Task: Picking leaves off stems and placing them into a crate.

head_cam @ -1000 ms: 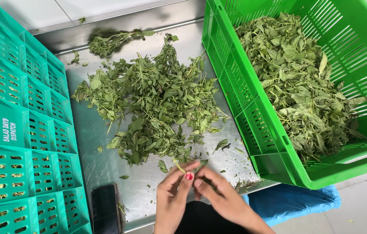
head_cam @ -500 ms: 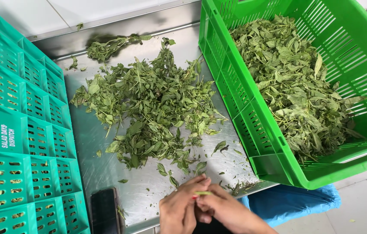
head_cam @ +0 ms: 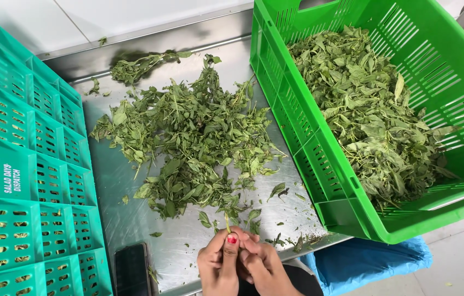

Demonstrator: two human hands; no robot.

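Observation:
My left hand and my right hand are pressed together at the near edge of a steel table. Both pinch a thin green herb stem that sticks up between the fingertips. Just beyond the hands lies a loose pile of leafy herb sprigs spread over the table. To the right, a bright green slotted crate holds a deep heap of picked leaves.
Teal slotted crates stand along the left side. A dark phone lies flat at the table's near edge, left of my hands. A blue plastic bag sits below the table on the right. A few loose sprigs lie at the back.
My hands drew back toward me from the pile, then lifted a little with a stem held upright between the fingers. The camera tilted slightly.

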